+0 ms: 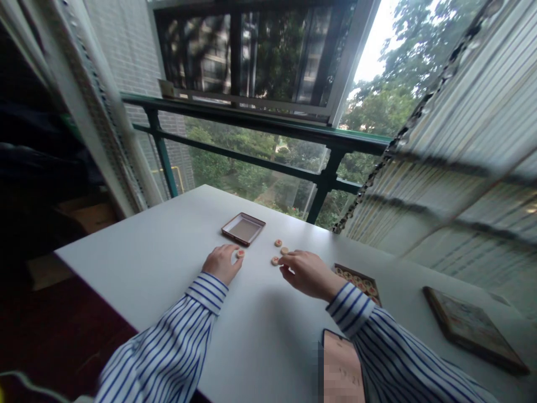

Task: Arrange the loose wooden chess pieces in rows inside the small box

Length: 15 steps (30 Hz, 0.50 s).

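On the white table [168,246], my left hand [221,264] has its thumb and fingers closed around the edge of a round Chinese chess piece [240,254] with a red mark. My right hand [310,272] reaches in from the right, palm down, fingers bent and apart. Its fingertips are at the right edge of another chess piece [274,261]; whether they touch it I cannot tell. Just beyond lie a plain-faced piece [284,251] and a red-marked piece [278,243]. A box [375,278] with several pieces in rows is partly hidden behind my right wrist.
A shallow, brown-rimmed tray or lid [260,228] lies beyond my left hand. A phone [342,364] rests under my right forearm. At the right lies a flat, dark-edged box or book [474,327]. A green railing [260,126] and curtains [461,184] border the table.
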Each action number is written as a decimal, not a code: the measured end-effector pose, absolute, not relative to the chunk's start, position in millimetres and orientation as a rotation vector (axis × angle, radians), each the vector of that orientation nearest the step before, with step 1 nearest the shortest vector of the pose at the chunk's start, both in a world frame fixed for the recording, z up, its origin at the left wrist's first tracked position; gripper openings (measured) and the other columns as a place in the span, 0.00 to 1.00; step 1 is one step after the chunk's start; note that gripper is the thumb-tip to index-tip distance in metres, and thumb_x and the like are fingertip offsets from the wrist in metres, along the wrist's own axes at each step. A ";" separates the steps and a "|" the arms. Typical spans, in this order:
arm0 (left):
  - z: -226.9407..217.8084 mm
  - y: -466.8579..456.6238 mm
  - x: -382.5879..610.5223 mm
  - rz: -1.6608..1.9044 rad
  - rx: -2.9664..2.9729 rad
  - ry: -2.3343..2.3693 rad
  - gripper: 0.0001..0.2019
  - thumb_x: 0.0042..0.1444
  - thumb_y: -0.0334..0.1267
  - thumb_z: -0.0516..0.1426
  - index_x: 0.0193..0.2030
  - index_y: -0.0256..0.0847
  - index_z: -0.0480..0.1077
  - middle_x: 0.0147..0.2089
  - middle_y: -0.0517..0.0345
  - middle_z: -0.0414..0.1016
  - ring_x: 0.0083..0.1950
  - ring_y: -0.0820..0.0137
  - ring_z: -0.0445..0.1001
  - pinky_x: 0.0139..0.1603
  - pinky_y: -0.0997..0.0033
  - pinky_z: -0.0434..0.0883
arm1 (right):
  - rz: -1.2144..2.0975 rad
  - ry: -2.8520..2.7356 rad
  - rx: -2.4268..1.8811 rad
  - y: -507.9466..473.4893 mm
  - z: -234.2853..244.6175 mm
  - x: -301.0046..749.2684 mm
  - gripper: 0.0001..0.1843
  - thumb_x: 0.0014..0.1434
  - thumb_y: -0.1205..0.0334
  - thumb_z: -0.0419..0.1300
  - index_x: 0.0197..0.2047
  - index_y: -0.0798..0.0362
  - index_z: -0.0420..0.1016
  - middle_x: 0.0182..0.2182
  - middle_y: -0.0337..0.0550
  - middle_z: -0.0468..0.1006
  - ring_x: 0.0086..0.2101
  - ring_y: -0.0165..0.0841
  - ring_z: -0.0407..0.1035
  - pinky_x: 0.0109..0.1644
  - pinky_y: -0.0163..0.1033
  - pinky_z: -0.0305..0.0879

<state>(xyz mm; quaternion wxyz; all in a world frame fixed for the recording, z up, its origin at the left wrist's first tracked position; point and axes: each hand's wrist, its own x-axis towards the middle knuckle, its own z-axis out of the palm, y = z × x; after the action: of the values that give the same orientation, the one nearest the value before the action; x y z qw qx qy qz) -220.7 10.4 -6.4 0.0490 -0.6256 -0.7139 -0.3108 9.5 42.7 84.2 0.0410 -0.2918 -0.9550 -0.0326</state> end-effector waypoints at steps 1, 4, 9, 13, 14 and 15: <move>-7.0 12.3 -220.7 -0.918 -1.911 -2.189 0.12 0.49 0.38 0.52 0.39 0.38 0.70 0.39 0.52 0.74 0.41 0.63 0.70 0.45 0.66 0.66 | -0.108 -2.937 -0.895 42.9 82.6 5.8 0.13 0.57 0.64 0.47 0.39 0.51 0.72 0.34 0.44 0.75 0.35 0.32 0.68 0.35 0.34 0.56; -8.4 15.3 -219.5 -0.843 -1.926 -2.228 0.14 0.48 0.39 0.53 0.42 0.39 0.69 0.42 0.53 0.74 0.42 0.62 0.70 0.46 0.65 0.65 | -0.124 -2.972 -0.887 43.6 78.0 -3.4 0.14 0.58 0.63 0.46 0.38 0.52 0.72 0.33 0.45 0.75 0.35 0.33 0.67 0.35 0.35 0.56; -8.5 17.7 -218.3 -0.777 -1.925 -2.261 0.15 0.48 0.40 0.53 0.44 0.39 0.69 0.42 0.53 0.75 0.43 0.62 0.70 0.45 0.66 0.65 | -0.087 -2.988 -0.901 46.8 71.3 -10.0 0.14 0.58 0.63 0.45 0.37 0.53 0.72 0.33 0.45 0.75 0.35 0.33 0.67 0.36 0.35 0.56; -10.3 20.4 -218.8 -0.775 -1.893 -2.247 0.14 0.52 0.40 0.50 0.42 0.40 0.69 0.38 0.52 0.75 0.41 0.63 0.71 0.42 0.67 0.65 | -0.067 -2.987 -0.914 49.5 68.0 -7.8 0.14 0.58 0.62 0.45 0.39 0.52 0.72 0.33 0.45 0.75 0.36 0.33 0.67 0.36 0.35 0.57; -10.9 20.8 -219.0 -0.777 -1.886 -2.236 0.13 0.52 0.40 0.50 0.41 0.41 0.70 0.37 0.52 0.75 0.40 0.63 0.71 0.41 0.67 0.65 | -0.067 -2.989 -0.918 49.8 67.6 -7.0 0.14 0.58 0.62 0.45 0.39 0.52 0.71 0.33 0.45 0.74 0.35 0.33 0.68 0.36 0.35 0.57; -11.5 21.0 -219.1 -0.781 -1.884 -2.223 0.13 0.53 0.40 0.49 0.41 0.41 0.70 0.36 0.52 0.75 0.40 0.63 0.71 0.41 0.67 0.65 | -0.067 -2.990 -0.920 49.8 67.5 -6.1 0.14 0.58 0.63 0.45 0.39 0.52 0.71 0.34 0.45 0.74 0.35 0.33 0.68 0.36 0.35 0.57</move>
<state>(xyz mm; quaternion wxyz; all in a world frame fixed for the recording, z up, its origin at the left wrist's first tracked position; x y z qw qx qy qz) -219.1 21.0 -11.5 0.0621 -0.6233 -0.7354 -0.2585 -6.1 49.8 67.5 0.0060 -0.2941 -0.9555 -0.0213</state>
